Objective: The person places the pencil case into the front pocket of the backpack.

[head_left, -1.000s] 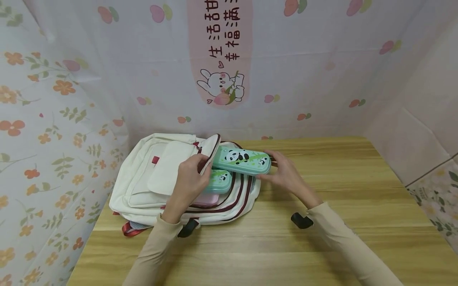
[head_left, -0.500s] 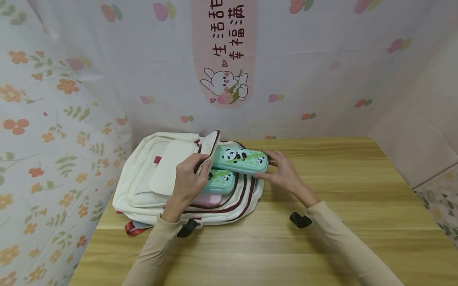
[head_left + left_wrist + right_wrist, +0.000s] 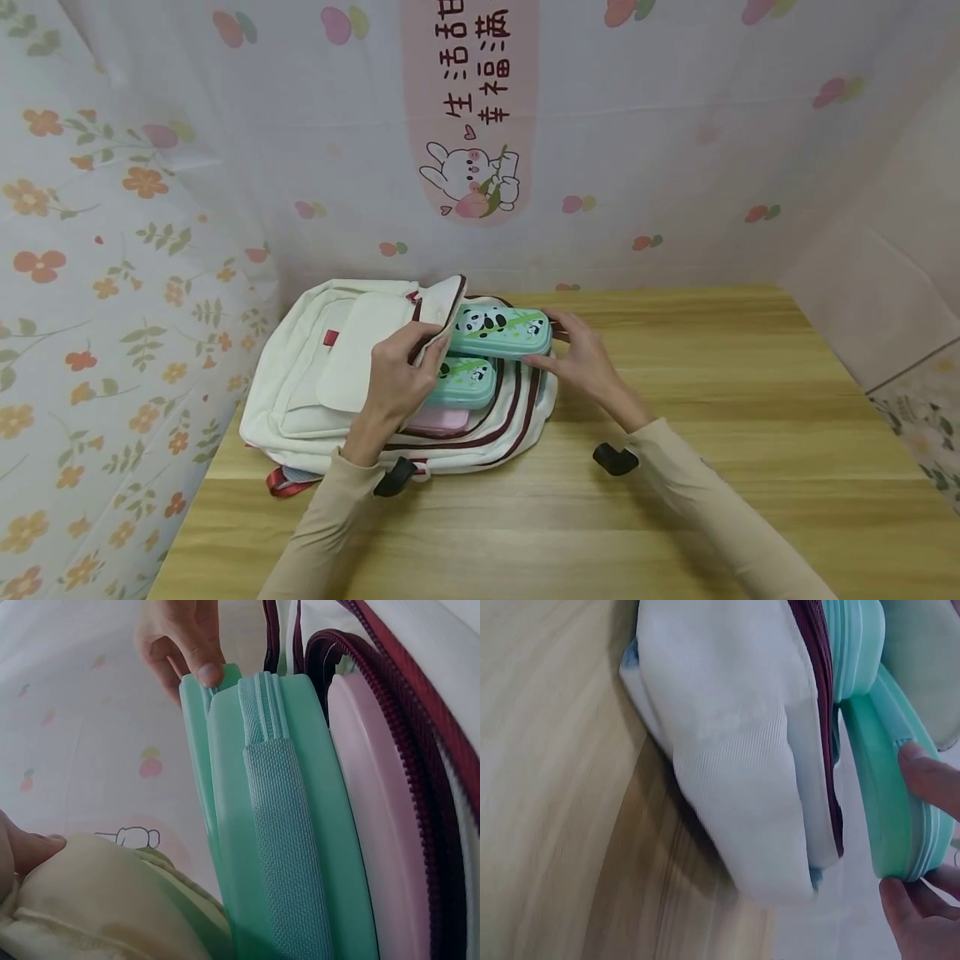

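Note:
A white backpack [image 3: 300, 358] with dark red zips lies on the table, its compartment unzipped. My left hand [image 3: 397, 367] pinches the edge of its front flap and lifts it away from the opening. My right hand [image 3: 581, 354] grips the outer end of a mint-green panda pencil case [image 3: 502, 332], thumb on the near side and fingers on the far side; its other end is inside the compartment. Below it a second mint-green pencil case [image 3: 468, 383] pokes out of the opening. Beside that one sits a pink case [image 3: 375, 810], best seen in the left wrist view.
The wooden table [image 3: 712, 400] extends to the right and in front of the backpack. A printed curtain [image 3: 337, 150] hangs behind, with a floral cloth [image 3: 112, 292] at the left. A red strap loop [image 3: 285, 483] sticks out at the backpack's lower left.
My right hand has moved left, sliding the panda pencil case further into the backpack. My left hand still holds the flap up.

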A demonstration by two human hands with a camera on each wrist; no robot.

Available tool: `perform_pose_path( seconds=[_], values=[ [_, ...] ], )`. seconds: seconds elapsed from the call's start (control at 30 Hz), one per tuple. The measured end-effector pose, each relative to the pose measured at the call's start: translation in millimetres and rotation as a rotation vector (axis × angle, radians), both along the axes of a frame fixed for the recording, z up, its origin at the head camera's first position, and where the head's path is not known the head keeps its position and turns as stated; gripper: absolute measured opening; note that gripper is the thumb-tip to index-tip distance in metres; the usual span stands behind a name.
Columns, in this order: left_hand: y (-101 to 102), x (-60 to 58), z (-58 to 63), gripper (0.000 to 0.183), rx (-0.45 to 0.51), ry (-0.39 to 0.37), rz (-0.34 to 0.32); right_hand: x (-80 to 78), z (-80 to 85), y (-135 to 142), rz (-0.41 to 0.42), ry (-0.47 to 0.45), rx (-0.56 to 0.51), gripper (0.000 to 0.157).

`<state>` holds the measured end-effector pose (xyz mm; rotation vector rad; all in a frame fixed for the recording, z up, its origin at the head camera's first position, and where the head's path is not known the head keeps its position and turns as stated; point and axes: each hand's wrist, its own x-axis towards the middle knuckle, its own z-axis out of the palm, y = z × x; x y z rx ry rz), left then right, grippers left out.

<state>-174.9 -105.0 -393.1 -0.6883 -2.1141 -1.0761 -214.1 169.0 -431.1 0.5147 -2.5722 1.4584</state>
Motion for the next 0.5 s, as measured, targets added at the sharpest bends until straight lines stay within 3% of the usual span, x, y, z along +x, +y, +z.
perform_pose_path(
  seconds=[0.3, 0.5],
  values=[
    [0.5, -1.1, -0.9, 0.007, -0.015, 0.034, -0.033, 2.3, 3.8, -6.6, 0.002, 0.013, 0.005, 0.08],
    [2.0, -1.9, -0.6, 0.006, -0.016, 0.017, -0.064, 2.0, 10.0, -12.5, -0.012, -0.009, 0.029, 0.08]
  ],
)
